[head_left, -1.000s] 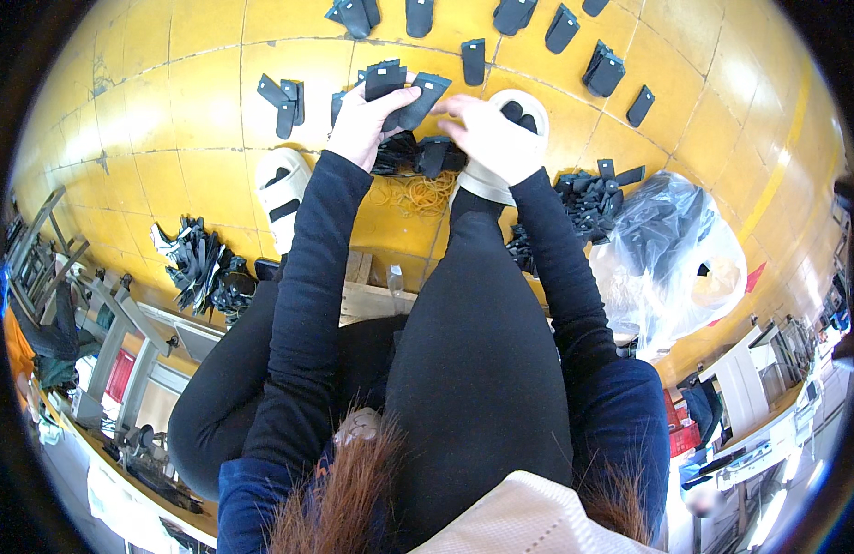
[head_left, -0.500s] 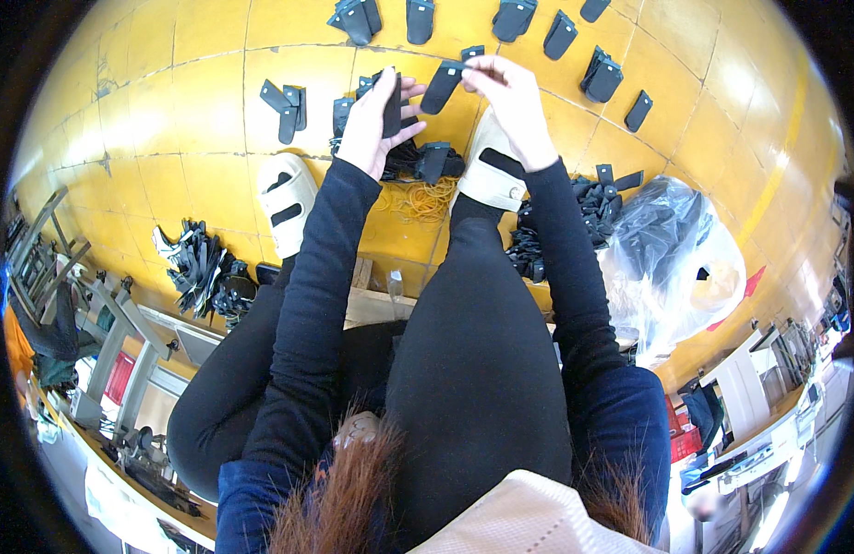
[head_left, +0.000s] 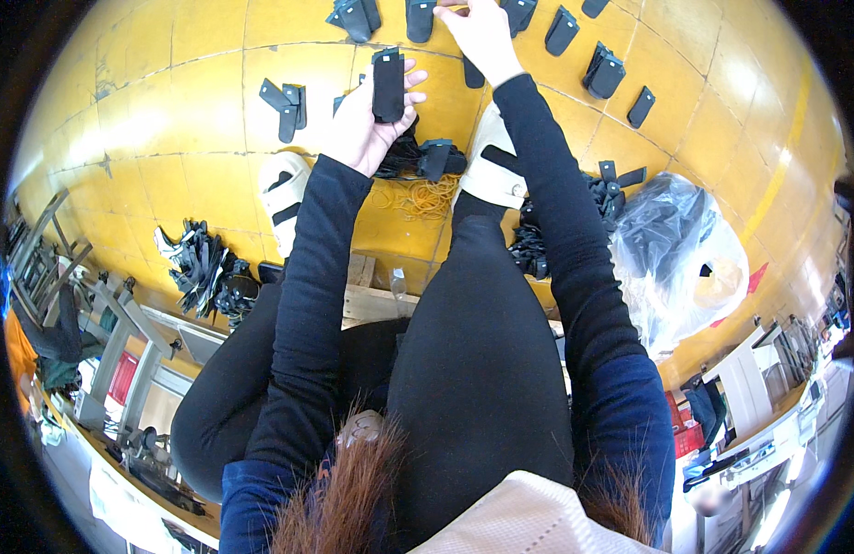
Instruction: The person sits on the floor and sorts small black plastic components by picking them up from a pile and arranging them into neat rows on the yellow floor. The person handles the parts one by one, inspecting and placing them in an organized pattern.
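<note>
A small stack of flat black pieces (head_left: 388, 90), rounded at one end and dark green at the other, lies in my left hand (head_left: 358, 129). Its fingers spread behind the stack and hold it upright. Farther off, my right hand (head_left: 482, 39) reaches over the floor with bent fingers. Its fingertips pinch at the side edge of another flat black piece (head_left: 420, 22) with a small pale label, which lies on the floor. Part of one more black piece (head_left: 473, 74) shows under my right wrist.
More small black stacks lie spread over the yellow tiled floor (head_left: 196, 102), at the far left, right and middle. Between my pale shoes (head_left: 490, 166) are a dark heap and orange rubber bands (head_left: 422, 198). Black heaps (head_left: 205, 272) lie on both sides; a clear plastic bag (head_left: 681, 258) stands right.
My right hand has moved farther away, and the black piece it held is out of its fingers. My left hand has turned, so the stack's flat face shows.
</note>
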The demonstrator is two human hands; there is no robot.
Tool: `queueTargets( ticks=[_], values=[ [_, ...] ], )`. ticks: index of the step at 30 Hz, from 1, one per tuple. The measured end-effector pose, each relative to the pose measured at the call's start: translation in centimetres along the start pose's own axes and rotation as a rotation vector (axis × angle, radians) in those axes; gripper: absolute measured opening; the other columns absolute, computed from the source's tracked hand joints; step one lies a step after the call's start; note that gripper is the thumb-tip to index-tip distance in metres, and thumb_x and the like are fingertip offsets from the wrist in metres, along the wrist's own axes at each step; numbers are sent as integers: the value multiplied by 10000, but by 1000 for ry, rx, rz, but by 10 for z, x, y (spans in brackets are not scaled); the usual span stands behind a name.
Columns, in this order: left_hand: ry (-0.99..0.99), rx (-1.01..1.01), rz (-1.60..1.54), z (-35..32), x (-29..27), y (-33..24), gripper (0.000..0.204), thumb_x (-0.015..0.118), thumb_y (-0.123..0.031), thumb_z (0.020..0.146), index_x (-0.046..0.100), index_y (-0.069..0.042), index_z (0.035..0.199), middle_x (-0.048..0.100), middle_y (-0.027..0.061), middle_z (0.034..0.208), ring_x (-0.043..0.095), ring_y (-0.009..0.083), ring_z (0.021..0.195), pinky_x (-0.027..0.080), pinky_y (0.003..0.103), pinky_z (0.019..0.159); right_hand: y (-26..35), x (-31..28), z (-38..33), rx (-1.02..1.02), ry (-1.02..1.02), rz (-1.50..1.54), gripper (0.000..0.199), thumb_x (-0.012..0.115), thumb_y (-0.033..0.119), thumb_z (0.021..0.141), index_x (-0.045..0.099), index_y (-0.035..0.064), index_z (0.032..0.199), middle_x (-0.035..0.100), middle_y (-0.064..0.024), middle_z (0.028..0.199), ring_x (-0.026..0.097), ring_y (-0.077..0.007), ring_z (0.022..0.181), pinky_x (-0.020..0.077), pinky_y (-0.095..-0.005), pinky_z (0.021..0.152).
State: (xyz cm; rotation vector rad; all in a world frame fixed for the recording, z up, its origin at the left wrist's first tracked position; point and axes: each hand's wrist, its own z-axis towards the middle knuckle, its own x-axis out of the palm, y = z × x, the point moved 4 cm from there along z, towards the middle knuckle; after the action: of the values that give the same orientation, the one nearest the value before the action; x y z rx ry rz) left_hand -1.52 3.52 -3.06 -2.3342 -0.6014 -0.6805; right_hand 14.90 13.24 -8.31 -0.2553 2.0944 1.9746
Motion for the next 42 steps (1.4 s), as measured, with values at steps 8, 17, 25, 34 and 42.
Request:
queueTargets(
  ticks=[8, 17, 25, 34, 42],
  values=[
    [11, -60, -140, -4, 9, 3, 519, 363, -423, 983, 442, 10, 1257, 509, 26, 856, 448, 90, 654, 351, 189, 483, 71, -5, -56, -210, 393, 1, 331, 687, 251, 783, 641, 130, 1088, 592, -55, 1118, 574, -187, 990, 468, -298, 810],
    [5, 26, -218, -3, 11, -1, 392, 512, -386, 933, 511, -31, 1098, 558, 40, 861, 459, 97, 636, 358, 201, 488, 80, 1, -73, -311, 80, 7, 163, 693, 127, 695, 621, 92, 836, 628, -33, 955, 564, -235, 971, 455, -339, 841],
    [-280, 68, 36, -8, 12, -7, 454, 473, -394, 946, 537, -6, 1173, 562, 20, 851, 492, 93, 679, 427, 222, 590, 84, -10, -89, -98, 159, 224, 143, 679, 96, 756, 644, 72, 893, 657, -53, 824, 621, -188, 791, 478, -310, 762],
    [-26, 56, 57, -1, 8, -1, 557, 263, -440, 998, 506, 26, 1184, 589, 71, 894, 433, 101, 579, 360, 217, 525, -62, -135, -35, 177, -471, -206, 279, 640, 93, 832, 570, -29, 1073, 650, -94, 862, 603, -131, 771, 472, -239, 706],
    [-156, 89, 114, -4, 13, 0, 456, 312, -372, 1004, 529, 19, 1094, 619, 97, 905, 523, 123, 640, 428, 219, 562, 3, -107, -31, -104, -545, -296, 164, 637, 79, 804, 620, 12, 952, 617, -49, 782, 573, -150, 695, 473, -290, 652]
  ],
)
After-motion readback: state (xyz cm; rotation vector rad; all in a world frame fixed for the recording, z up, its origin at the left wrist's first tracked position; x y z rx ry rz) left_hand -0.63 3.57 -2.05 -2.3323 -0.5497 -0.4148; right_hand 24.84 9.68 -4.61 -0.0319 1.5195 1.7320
